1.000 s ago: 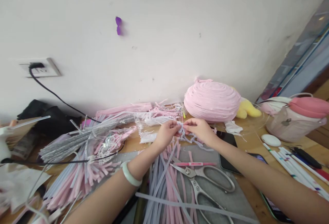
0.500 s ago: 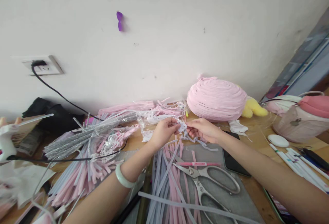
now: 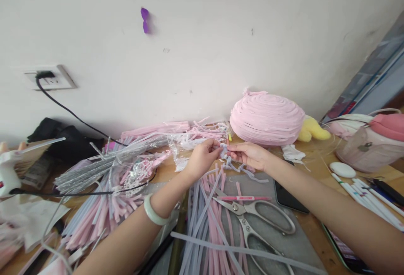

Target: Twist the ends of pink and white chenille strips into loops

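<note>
Between my two hands is a small twisted piece of pale lilac pipe cleaner [image 3: 227, 162], its loose tail trailing down to the right. My left hand [image 3: 205, 155], with a pale bangle [image 3: 154, 212] at the wrist, pinches its upper left side. My right hand [image 3: 249, 154] has its fingers closed on the right side of the same piece. Below the hands lie pink and lilac pipe cleaners [image 3: 202, 220] in a loose bundle, beside metal scissors [image 3: 244, 220] and a pink pen [image 3: 243, 198].
A large pink coil [image 3: 267, 117] stands against the wall, with a yellow plush item [image 3: 313, 130] beside it. Silver stems [image 3: 94, 174] are heaped at left, near a white glue gun [image 3: 9, 169]. A dark phone [image 3: 290, 195] and several white markers [image 3: 362, 197] lie at right.
My fingers have shifted slightly on the lilac pipe cleaner, and the twisted piece has turned a little between them. The camera view has tilted slightly. Both hands keep their hold.
</note>
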`<state>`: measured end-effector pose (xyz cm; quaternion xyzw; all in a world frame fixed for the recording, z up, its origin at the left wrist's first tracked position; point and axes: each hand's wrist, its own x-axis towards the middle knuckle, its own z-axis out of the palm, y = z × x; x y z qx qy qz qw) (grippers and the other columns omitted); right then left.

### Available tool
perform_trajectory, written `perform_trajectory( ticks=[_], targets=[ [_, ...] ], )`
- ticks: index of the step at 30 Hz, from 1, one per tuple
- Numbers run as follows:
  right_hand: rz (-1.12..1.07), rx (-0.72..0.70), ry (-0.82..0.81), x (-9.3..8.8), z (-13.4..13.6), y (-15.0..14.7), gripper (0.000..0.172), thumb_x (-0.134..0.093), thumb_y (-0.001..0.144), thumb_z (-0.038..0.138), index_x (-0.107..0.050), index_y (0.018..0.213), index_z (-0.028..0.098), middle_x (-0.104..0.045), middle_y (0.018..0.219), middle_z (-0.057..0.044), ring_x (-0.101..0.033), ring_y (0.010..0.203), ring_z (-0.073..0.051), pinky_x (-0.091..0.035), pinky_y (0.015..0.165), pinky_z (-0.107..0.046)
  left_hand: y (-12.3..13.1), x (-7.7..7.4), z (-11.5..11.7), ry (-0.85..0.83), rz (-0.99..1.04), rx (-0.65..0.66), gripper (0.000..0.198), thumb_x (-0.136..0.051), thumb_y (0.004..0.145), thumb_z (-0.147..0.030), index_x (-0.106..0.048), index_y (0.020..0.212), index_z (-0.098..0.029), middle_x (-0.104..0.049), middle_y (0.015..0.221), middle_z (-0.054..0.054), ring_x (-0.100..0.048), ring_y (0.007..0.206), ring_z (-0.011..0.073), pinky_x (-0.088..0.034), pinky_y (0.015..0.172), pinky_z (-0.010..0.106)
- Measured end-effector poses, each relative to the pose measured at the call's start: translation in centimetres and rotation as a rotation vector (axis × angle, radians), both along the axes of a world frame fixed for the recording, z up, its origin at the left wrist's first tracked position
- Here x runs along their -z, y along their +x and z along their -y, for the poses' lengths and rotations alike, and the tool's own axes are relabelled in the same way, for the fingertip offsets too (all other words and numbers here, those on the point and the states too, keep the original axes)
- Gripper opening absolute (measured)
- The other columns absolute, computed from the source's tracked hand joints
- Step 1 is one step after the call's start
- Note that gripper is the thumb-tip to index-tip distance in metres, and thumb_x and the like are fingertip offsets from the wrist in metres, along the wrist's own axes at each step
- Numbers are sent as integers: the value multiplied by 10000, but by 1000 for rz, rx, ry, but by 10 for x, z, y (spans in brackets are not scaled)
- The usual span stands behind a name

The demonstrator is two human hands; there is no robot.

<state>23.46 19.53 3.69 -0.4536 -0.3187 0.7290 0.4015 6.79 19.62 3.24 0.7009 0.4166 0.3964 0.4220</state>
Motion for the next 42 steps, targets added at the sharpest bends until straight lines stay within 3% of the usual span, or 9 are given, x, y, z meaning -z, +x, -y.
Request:
perform_trajectory(
  ticks=[7, 12, 15, 19, 23, 27, 31, 34, 42],
  targets=[
    [172, 16, 149, 5, -7, 0, 64, -597, 715, 90, -633, 663, 91, -607, 598, -27, -530, 497, -55, -475, 505, -147, 1, 2, -8, -48, 47, -49, 85, -540, 706, -230, -496, 674, -164, -541, 544, -37, -549, 529, 108, -447, 554, 230],
    [1116, -164, 619, 12, -14, 17, 125, -638, 660, 256, -679, 710, 150, -653, 638, -22, -546, 546, -125, -412, 536, -222, -8, 16, -26, -110, -219, -51, 92, -490, 718, -206, -445, 643, -180, -537, 502, -30, -539, 480, 115, -435, 514, 232],
    [1431, -370, 712, 23, -15, 25, 68, -615, 633, 176, -681, 643, 164, -665, 657, -41, -571, 594, -154, -380, 557, -225, -10, 23, -29, -108, -348, -4, 92, -502, 686, -188, -481, 597, -178, -521, 458, -31, -519, 452, 132, -402, 487, 241],
    [1422, -375, 738, 35, -15, 28, 192, -550, 645, 112, -684, 763, 178, -681, 755, -43, -597, 692, -173, -384, 603, -225, -9, 30, -30, -78, -488, 60, 94, -502, 632, -127, -539, 562, -178, -545, 474, -21, -515, 476, 150, -385, 515, 253],
    [1163, -316, 750, 34, -16, 30, 219, -475, 736, 174, -651, 866, 160, -675, 774, -24, -589, 657, -145, -412, 602, -221, -10, 35, -32, -20, -581, 53, 140, -487, 583, -64, -570, 561, -174, -585, 548, 14, -538, 564, 179, -401, 589, 276],
    [1004, -242, 759, 29, -16, 32, 231, -487, 748, 199, -642, 909, 144, -672, 819, -30, -588, 708, -157, -438, 648, -246, -7, 33, -30, 50, -582, 34, 187, -452, 664, -94, -622, 707, -159, -643, 728, 70, -573, 700, 205, -416, 677, 297],
    [879, -200, 858, 30, -18, 30, 242, -480, 756, 198, -657, 915, 153, -654, 960, -56, -578, 892, -184, -419, 809, -305, 3, 22, -23, 102, -422, 42, 222, -440, 779, -242, -588, 919, -155, -631, 894, 69, -569, 757, 173, -431, 698, 274],
    [832, -183, 961, 34, -22, 29, 201, -500, 747, 202, -680, 833, 174, -632, 1013, -60, -556, 966, -187, -394, 860, -310, 8, 14, -18, 65, -264, 68, 240, -518, 755, -311, -570, 933, -158, -615, 847, 36, -544, 656, 134, -438, 625, 250],
    [1061, -172, 1022, 24, -16, 24, 193, -534, 751, 309, -629, 700, 150, -624, 696, -43, -551, 664, -162, -401, 608, -260, 13, 12, -19, -123, 22, 142, 197, -546, 735, -214, -555, 914, -134, -540, 667, -19, -511, 581, 99, -414, 595, 232]
  ],
)
